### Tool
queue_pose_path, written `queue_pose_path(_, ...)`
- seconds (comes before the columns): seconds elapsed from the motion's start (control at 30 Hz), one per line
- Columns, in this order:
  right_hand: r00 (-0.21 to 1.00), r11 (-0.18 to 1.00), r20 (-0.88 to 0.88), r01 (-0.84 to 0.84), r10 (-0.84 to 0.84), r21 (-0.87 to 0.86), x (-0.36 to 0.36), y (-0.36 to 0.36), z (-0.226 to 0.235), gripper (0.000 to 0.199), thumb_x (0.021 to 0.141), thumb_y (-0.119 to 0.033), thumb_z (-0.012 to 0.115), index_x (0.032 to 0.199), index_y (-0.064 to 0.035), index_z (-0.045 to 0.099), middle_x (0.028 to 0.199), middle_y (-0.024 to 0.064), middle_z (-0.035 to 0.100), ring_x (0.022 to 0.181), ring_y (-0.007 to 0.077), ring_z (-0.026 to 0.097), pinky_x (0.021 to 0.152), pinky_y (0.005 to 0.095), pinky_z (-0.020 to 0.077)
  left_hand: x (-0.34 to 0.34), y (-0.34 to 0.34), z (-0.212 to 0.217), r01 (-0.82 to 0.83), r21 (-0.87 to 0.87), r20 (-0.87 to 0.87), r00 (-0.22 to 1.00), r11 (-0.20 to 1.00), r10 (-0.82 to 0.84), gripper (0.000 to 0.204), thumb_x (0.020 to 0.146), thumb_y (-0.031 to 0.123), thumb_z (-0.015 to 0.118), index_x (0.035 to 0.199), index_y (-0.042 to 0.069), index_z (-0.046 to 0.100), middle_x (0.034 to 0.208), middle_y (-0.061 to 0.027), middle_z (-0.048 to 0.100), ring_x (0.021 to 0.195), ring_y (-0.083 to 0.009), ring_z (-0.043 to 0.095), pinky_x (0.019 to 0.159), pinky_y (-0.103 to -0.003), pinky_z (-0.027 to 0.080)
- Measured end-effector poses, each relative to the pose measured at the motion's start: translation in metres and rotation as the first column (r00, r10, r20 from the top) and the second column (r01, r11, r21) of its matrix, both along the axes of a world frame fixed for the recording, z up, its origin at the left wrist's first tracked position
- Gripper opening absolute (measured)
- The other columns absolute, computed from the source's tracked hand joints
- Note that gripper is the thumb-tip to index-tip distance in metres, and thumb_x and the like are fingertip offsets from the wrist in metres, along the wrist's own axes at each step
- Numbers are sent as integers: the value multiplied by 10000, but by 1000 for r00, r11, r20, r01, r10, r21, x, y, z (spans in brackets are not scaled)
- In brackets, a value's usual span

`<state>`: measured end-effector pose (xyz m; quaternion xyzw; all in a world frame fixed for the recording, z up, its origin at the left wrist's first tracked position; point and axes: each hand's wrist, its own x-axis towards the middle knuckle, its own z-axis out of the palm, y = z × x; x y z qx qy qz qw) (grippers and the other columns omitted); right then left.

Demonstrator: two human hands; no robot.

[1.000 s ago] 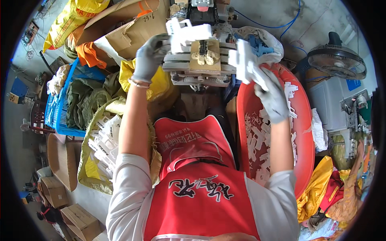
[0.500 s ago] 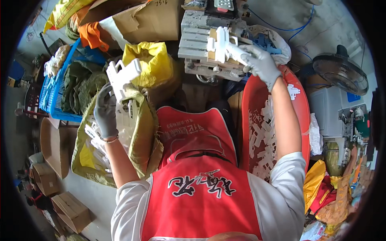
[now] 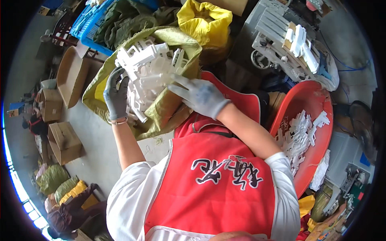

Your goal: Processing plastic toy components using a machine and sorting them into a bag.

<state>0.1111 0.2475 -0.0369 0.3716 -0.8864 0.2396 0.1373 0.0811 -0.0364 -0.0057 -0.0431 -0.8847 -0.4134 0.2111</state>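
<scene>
My left hand, in a grey glove, rests against a heap of white plastic parts inside an open yellow-green woven sack. Its fingers curl onto the parts at the heap's left side. My right hand, also gloved, reaches across my body with fingers spread, touching the right side of the same heap and the sack's rim. Whether either hand grips a part is hard to tell. I wear a red apron over a white shirt.
A red basin with more white plastic parts sits at my right. Beyond it stands a small grey machine holding white pieces. A yellow bag, blue crate and several cardboard boxes lie around on the floor.
My view has swung left toward the sack. My right hand left the machine and came across to the sack; my left hand lowered its white parts into the heap.
</scene>
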Motion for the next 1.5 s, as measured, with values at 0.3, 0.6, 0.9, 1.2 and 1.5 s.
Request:
queue_pose_path(0.3, 992, 996, 93, -85, 88, -34, 25, 27, -7, 121, 729, -112, 610, 822, -180, 648, 841, 19, 585, 812, 239, 562, 758, 368, 455, 31, 3, 8, 51, -103, 19, 999, 993, -49, 307, 821, 53, 651, 1125, 35, 615, 1196, -126, 606, 1109, -243, 569, 945, -337, 439)
queue_pose_path(0.6, 997, 958, -64, 31, -51, -286, 47, 42, -28, 46, 726, -171, 594, 741, -130, 608, 846, 35, 570, 815, 248, 564, 746, 356, 471, 27, 38, -16, 410, -441, 373, 893, 799, -252, 303, 871, 132, 604, 1147, 8, 606, 1155, -160, 622, 1069, -296, 579, 931, -376, 441)
queue_pose_path(0.9, 441, 301, 253, 844, -861, -445, 157, 214, -70, 239, 780, -196, 667, 970, -61, 613, 847, 123, 626, 798, 323, 613, 730, 410, 499, -3, 86, -10, 506, -522, 312, 862, 686, -399, 295, 914, 150, 552, 1168, 6, 592, 1145, -142, 629, 1054, -297, 584, 925, -382, 443)
queue_pose_path(1.2, -147, -122, -5, 802, -989, 585, 359, 288, -268, 324, 773, -178, 613, 1093, -154, 569, 1083, 78, 589, 1085, 251, 529, 812, 422, 468, -11, 166, 16, 556, -650, 223, 791, 517, -570, 248, 905, 127, 564, 1115, 10, 627, 1116, -128, 647, 1043, -268, 608, 921, -350, 455)
queue_pose_path(1.5, -89, -1, 245, 941, -966, 338, 324, 304, -213, 500, 748, -92, 598, 1239, -114, 510, 959, 141, 592, 944, 336, 576, 813, 422, 477, -28, 199, 37, 548, -611, 77, 760, 572, -646, 217, 876, 66, 576, 1075, 4, 633, 1067, -148, 645, 987, -302, 605, 873, -371, 468)
